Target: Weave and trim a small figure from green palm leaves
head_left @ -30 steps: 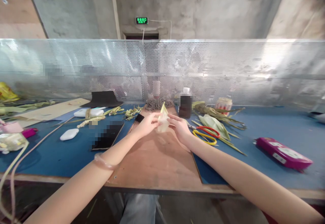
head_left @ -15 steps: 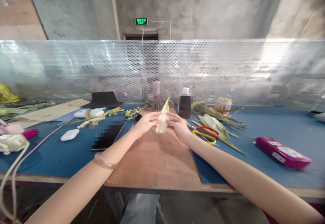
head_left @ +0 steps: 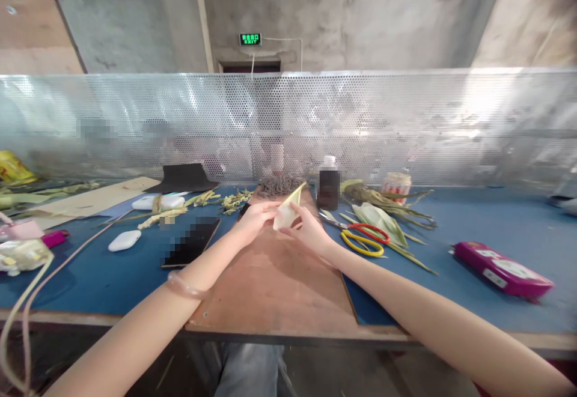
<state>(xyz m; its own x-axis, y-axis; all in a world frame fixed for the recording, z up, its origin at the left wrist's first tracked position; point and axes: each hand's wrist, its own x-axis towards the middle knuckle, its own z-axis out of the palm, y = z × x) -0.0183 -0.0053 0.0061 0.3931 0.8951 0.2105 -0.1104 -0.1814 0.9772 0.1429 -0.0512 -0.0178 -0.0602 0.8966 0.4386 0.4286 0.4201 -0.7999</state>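
A pale, pointed corn husk [head_left: 285, 214] is held up over the brown board [head_left: 274, 283], its yellow-green tip leaning to the upper right. My left hand [head_left: 256, 221] grips its left side, fingers closed at the edge. My right hand [head_left: 310, 229] pinches it from the right, with the thumb low and the fingers above. Close to my right hand lie scissors [head_left: 366, 242] with one red and one yellow handle loop. Behind them is a wider pale green husk [head_left: 378, 221]. Grey cord [head_left: 280, 187] lies heaped at the board's far end.
A dark bottle with a white cap [head_left: 329, 187] stands behind my right hand. Left of the board are a phone [head_left: 193, 244], a white case [head_left: 125, 241] and plant scraps [head_left: 237, 200]. A magenta packet [head_left: 502, 269] lies far right. A perforated metal screen [head_left: 383, 115] closes the back.
The husk has tilted further to the right and its tip has come down. My right thumb has shifted to the husk's lower edge; my left hand has barely moved.
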